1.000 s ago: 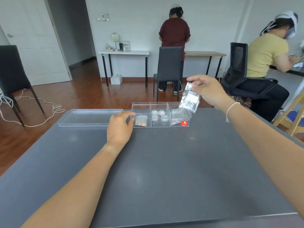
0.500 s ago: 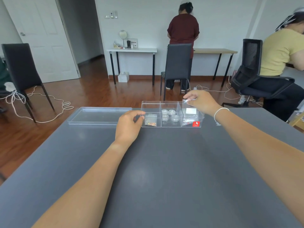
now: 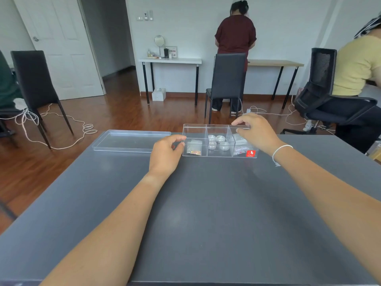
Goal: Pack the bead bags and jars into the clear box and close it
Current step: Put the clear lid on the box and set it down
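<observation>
The clear box (image 3: 218,154) stands near the grey table's far edge, divided into three compartments. A bead bag (image 3: 193,149) lies in the left one, several small jars (image 3: 219,140) in the middle one, and more bead bags (image 3: 239,149) in the right one, behind a red sticker. My left hand (image 3: 166,154) pinches the box's left end wall. My right hand (image 3: 256,131) hovers over the right compartment, thumb and forefinger apart, just above a white-labelled bag (image 3: 240,138) lying inside. The clear lid (image 3: 132,140) lies flat on the table to the left of the box.
The grey table (image 3: 206,213) extends toward me. Beyond it are a wood floor with white cables (image 3: 61,129), black chairs (image 3: 227,79), two side tables against the wall, a standing person in dark red and a seated person in yellow at the right.
My right hand carried the raised bead bag down into the box's right compartment and its fingers have come off it. My left hand stayed on the box's left end.
</observation>
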The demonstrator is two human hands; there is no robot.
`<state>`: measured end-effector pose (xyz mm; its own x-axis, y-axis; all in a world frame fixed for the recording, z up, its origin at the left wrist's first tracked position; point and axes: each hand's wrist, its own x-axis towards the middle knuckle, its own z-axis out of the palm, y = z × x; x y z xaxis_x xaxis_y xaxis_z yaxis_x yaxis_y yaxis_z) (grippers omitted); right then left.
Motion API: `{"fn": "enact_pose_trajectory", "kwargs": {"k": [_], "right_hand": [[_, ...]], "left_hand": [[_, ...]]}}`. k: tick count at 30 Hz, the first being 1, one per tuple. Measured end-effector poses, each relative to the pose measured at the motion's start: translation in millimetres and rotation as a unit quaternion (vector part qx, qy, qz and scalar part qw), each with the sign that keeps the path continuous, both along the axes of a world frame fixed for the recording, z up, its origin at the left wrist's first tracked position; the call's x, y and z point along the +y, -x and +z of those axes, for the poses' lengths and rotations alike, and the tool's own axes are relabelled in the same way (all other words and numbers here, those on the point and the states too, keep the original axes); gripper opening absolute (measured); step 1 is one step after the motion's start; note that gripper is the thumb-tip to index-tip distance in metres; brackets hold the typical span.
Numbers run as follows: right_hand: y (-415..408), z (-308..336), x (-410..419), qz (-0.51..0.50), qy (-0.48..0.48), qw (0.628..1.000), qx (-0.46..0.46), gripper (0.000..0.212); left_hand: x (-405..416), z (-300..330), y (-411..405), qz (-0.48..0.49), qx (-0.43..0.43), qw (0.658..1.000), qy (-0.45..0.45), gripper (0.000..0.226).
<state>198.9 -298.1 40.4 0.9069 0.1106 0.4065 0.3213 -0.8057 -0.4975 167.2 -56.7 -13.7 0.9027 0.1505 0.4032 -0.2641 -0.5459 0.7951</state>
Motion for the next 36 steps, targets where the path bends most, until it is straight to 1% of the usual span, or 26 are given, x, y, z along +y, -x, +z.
{"fn": "enact_pose_trajectory", "kwargs": {"k": [4, 6, 8, 11, 13, 16, 18, 22, 24, 29, 31, 36], "right_hand": [[18.0, 0.1, 22.5, 0.043, -0.026, 0.998, -0.033, 0.019], [28.3, -1.6, 38.4, 0.069, -0.029, 0.996, -0.043, 0.018], [38.6, -4.0, 56.0, 0.098, -0.04, 0.993, -0.045, 0.018], [51.4, -9.8, 85.4, 0.135, -0.064, 0.988, -0.03, 0.02], [57.4, -16.7, 107.1, 0.151, -0.069, 0.986, 0.004, 0.022], [60.6, -30.4, 138.5, 0.174, -0.025, 0.983, 0.048, 0.03], [59.7, -38.5, 155.4, 0.174, 0.003, 0.982, 0.074, 0.036], [51.3, -48.2, 176.8, 0.138, 0.065, 0.985, 0.079, 0.043], [45.8, -49.6, 182.9, 0.116, 0.079, 0.987, 0.076, 0.045], [37.1, -51.8, 193.1, 0.073, 0.113, 0.988, 0.07, 0.043], [36.4, -52.0, 194.8, 0.068, 0.112, 0.989, 0.065, 0.04], [38.3, -51.3, 194.5, 0.079, 0.068, 0.993, 0.056, 0.032]], "left_hand": [[12.3, 4.0, 4.1, 0.006, -0.017, 1.0, 0.007, 0.022], [28.0, 5.8, 5.4, 0.021, -0.025, 0.999, 0.006, 0.023], [50.5, 6.5, 7.1, 0.047, -0.025, 0.999, -0.012, 0.024], [92.0, 6.4, 13.6, 0.087, -0.021, 0.993, -0.075, 0.025], [121.6, 5.0, 19.0, 0.103, -0.018, 0.985, -0.134, 0.025], [159.7, 0.5, 26.7, 0.113, 0.027, 0.964, -0.238, 0.029], [174.0, -2.0, 30.8, 0.123, 0.046, 0.955, -0.266, 0.03], [178.3, -3.0, 31.1, 0.127, 0.071, 0.949, -0.279, 0.033], [178.2, -3.4, 28.2, 0.12, 0.086, 0.945, -0.292, 0.035], [179.4, -4.1, 25.3, 0.116, 0.098, 0.941, -0.301, 0.036], [179.4, -3.7, 24.8, 0.116, 0.095, 0.943, -0.297, 0.036], [179.6, -2.5, 24.9, 0.115, 0.085, 0.949, -0.28, 0.034]]}}
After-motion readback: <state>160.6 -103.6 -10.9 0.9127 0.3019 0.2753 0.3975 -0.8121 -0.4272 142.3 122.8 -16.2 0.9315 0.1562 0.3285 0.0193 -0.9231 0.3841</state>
